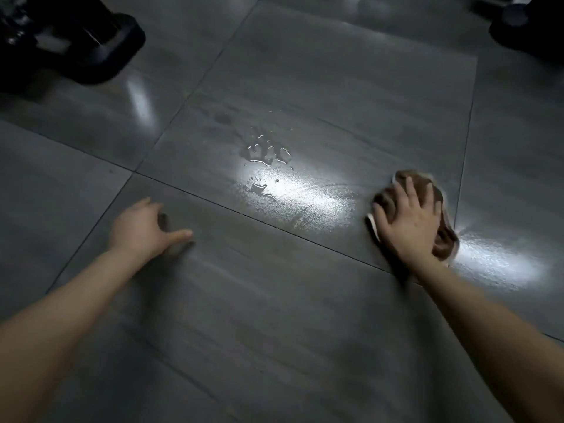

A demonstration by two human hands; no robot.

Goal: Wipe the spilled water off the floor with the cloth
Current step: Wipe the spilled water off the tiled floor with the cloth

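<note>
At lower left, 1 left hand (146, 227) rests on the dark grey tiled floor (274, 331), fingers loosely bent, holding nothing. At right, 1 right hand (409, 221) presses 1 crumpled brown cloth (444, 239) down with spread fingers. The spilled water (268, 155) lies to the cloth's left and farther up-frame, nearer this hand: 1 smeared wet patch (293, 199), then 1 cluster of beads.

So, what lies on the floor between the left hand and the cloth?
Between left hand and cloth lies spilled water: a wet smear and small puddles on tile, in the head view.
</note>
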